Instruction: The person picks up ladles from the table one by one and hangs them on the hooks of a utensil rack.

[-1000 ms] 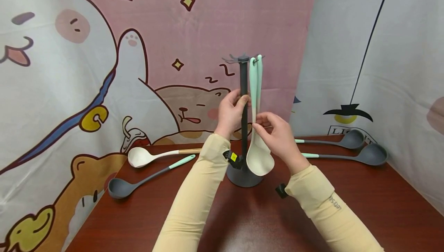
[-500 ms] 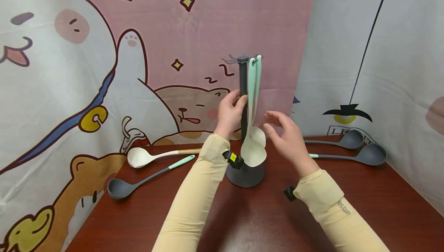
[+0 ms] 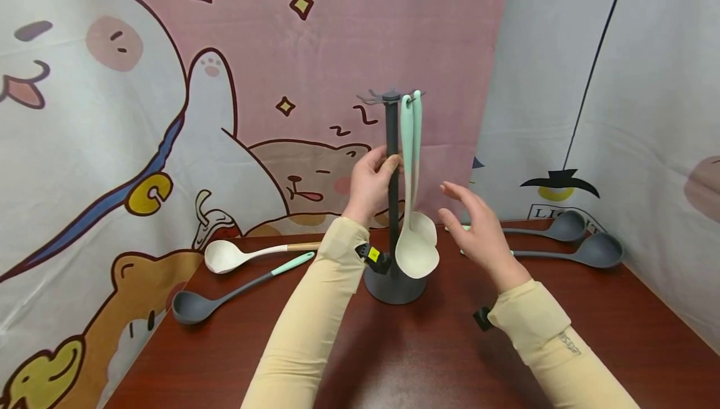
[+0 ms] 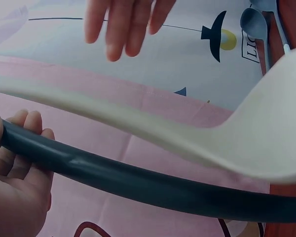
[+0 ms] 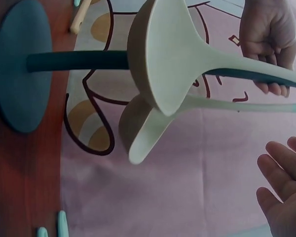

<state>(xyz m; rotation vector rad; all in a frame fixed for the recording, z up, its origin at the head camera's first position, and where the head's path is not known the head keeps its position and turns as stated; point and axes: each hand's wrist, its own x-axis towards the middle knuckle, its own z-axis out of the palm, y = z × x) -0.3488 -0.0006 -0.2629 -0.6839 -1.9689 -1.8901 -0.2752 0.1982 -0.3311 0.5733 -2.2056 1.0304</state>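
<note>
A dark grey utensil stand (image 3: 392, 127) with a ring of hooks on top rises from a round base. My left hand (image 3: 368, 187) grips its pole, thumb and fingers around it, as the left wrist view (image 4: 22, 173) also shows. From hooks on the right side hang two cream ladles with mint-green handles. The front ladle (image 3: 416, 259) partly hides the rear ladle (image 3: 425, 226); in the right wrist view their bowls overlap. To the right of both, my right hand (image 3: 480, 234) is held in the air, fingers spread and touching nothing.
On the table's left lie a white ladle (image 3: 225, 257) with a wooden handle and a grey ladle (image 3: 194, 307) with a mint handle. Two more grey ladles, one behind (image 3: 568, 226) and one in front (image 3: 600, 251), lie at right. Printed curtains surround the table (image 3: 382, 359).
My right hand has let go of the hanging front ladle and drawn away to the right, its fingers opening. Both ladles have swung slightly on their hooks. My left hand stays on the pole.
</note>
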